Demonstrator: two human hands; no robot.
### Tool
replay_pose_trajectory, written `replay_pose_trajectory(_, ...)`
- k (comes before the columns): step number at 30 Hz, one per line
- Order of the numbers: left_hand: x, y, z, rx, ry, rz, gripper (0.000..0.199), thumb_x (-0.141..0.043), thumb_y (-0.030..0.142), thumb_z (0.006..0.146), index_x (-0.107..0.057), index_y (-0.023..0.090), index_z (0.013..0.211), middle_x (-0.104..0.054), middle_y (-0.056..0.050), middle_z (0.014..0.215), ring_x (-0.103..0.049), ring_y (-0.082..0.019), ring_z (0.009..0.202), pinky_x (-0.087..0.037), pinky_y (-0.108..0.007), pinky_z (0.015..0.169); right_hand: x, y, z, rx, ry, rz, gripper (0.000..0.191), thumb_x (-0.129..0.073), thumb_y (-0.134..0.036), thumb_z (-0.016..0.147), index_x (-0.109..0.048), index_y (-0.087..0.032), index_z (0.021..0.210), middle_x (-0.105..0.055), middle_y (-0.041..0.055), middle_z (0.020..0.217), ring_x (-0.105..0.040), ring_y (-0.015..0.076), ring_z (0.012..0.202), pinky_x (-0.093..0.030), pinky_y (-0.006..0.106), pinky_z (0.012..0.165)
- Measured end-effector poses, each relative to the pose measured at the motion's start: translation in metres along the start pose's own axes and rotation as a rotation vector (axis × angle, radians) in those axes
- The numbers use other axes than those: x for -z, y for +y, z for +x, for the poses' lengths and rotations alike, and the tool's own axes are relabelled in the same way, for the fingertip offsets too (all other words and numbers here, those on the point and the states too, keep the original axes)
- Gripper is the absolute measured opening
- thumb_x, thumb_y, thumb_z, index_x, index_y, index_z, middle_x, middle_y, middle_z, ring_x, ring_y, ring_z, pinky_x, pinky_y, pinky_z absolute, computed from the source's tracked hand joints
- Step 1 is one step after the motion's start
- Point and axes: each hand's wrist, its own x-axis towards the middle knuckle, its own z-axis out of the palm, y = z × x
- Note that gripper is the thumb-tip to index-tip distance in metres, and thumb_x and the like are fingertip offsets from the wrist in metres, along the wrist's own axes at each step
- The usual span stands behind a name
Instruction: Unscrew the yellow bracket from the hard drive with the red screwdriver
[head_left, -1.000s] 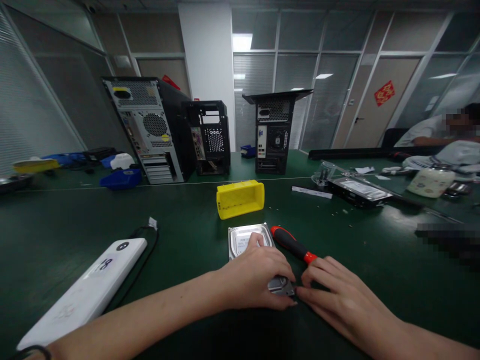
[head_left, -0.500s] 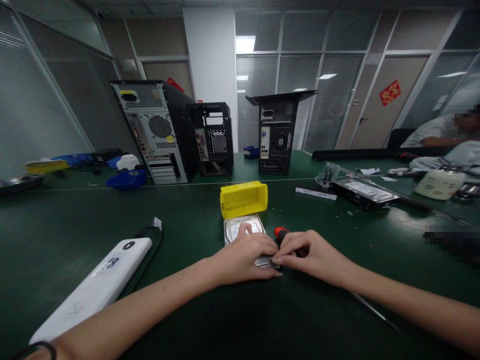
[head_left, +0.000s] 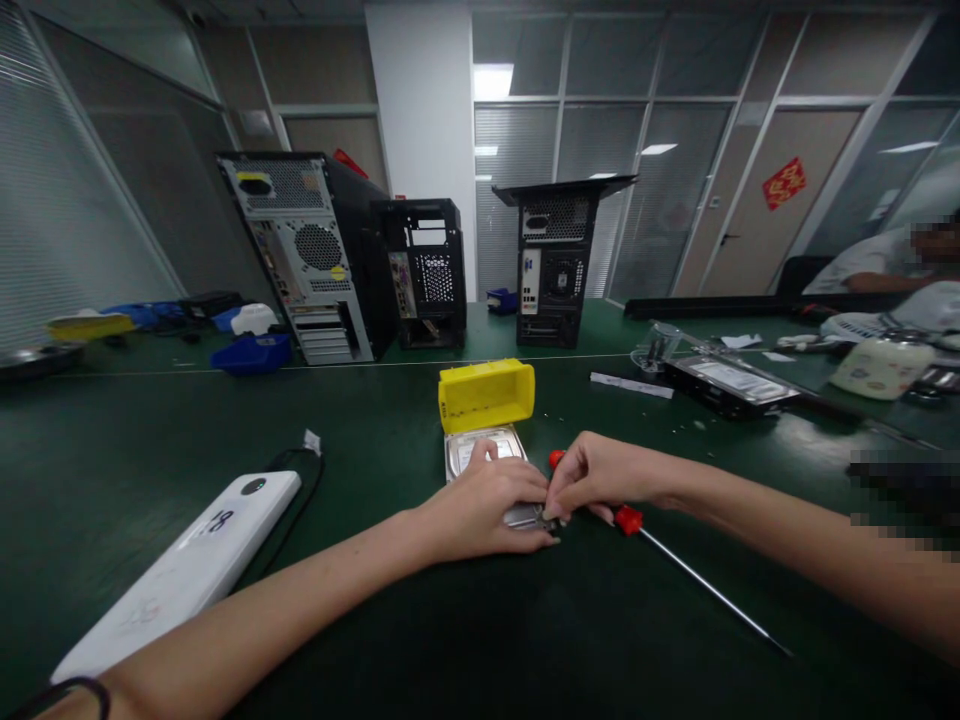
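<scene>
A silver hard drive (head_left: 456,455) lies flat on the green table in front of the yellow bin. My left hand (head_left: 480,510) is laid over it, fingers and thumb closed around its right end. At that same end, my right hand (head_left: 596,475) pinches with thumb and index finger close to the left fingertips; whatever sits in the pinch is too small or hidden to name. Under and beside the right hand rests a screwdriver (head_left: 705,585) with a red and black handle, its long shaft pointing toward the lower right.
The yellow bin (head_left: 486,412) lies on its side, touching the drive's far edge or nearly so. A white power bank (head_left: 180,575) with a cable is at left. Computer cases (head_left: 555,270) stand behind. Another drive (head_left: 731,385) lies at right, where a person (head_left: 862,262) sits.
My right hand has turned, its wrist rising away from the table, so more of the screwdriver shows. The left hand keeps its hold on the hard drive.
</scene>
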Motion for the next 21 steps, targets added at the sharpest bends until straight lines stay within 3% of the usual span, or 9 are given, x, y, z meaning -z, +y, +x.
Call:
replay_pose_trajectory(7, -0.001, -0.001, 0.001, 0.007, 0.043, 0.073, 0.027, -0.065, 0.037, 0.080, -0.066, 0.024, 0.104, -0.068, -0.003, 0.110, -0.050, -0.027, 0.114, -0.024, -0.043, 0.091, -0.010, 0.012, -0.006, 0.095, 0.043, -0.040, 0.025, -0.067, -0.033, 0.076, -0.075, -0.012, 0.087, -0.065, 0.0024, 0.065, -0.048, 0.0010, 0.040, -0.034, 0.011, 0.036)
replay_pose_trajectory(13, 0.000, -0.002, 0.001, -0.008, 0.042, 0.065, 0.024, -0.066, 0.036, 0.078, -0.066, 0.024, 0.100, -0.070, -0.001, 0.107, -0.050, -0.026, 0.112, -0.022, -0.043, 0.090, -0.016, 0.018, -0.011, 0.278, 0.127, -0.137, 0.030, -0.061, -0.038, 0.081, -0.074, -0.012, 0.092, -0.067, 0.0078, 0.087, -0.056, 0.0033, 0.047, -0.043, 0.013, 0.041)
replay_pose_trajectory(17, 0.001, -0.001, 0.001, -0.004, 0.051, 0.064, 0.023, -0.066, 0.035, 0.078, -0.066, 0.024, 0.099, -0.070, 0.000, 0.103, -0.049, -0.025, 0.111, -0.021, -0.043, 0.089, -0.014, 0.011, -0.019, 0.455, 0.135, -0.362, 0.028, -0.056, -0.033, 0.087, -0.073, -0.012, 0.095, -0.067, 0.0078, 0.090, -0.061, 0.0066, 0.059, -0.049, 0.015, 0.052)
replay_pose_trajectory(21, -0.001, -0.001, 0.000, -0.002, 0.067, 0.066, 0.025, -0.066, 0.036, 0.079, -0.066, 0.024, 0.100, -0.070, 0.001, 0.103, -0.050, -0.025, 0.110, -0.020, -0.043, 0.091, -0.008, 0.000, -0.027, 0.528, 0.081, -0.587, 0.028, -0.048, -0.027, 0.092, -0.070, -0.012, 0.101, -0.066, 0.0077, 0.095, -0.061, 0.0077, 0.067, -0.049, 0.017, 0.062)
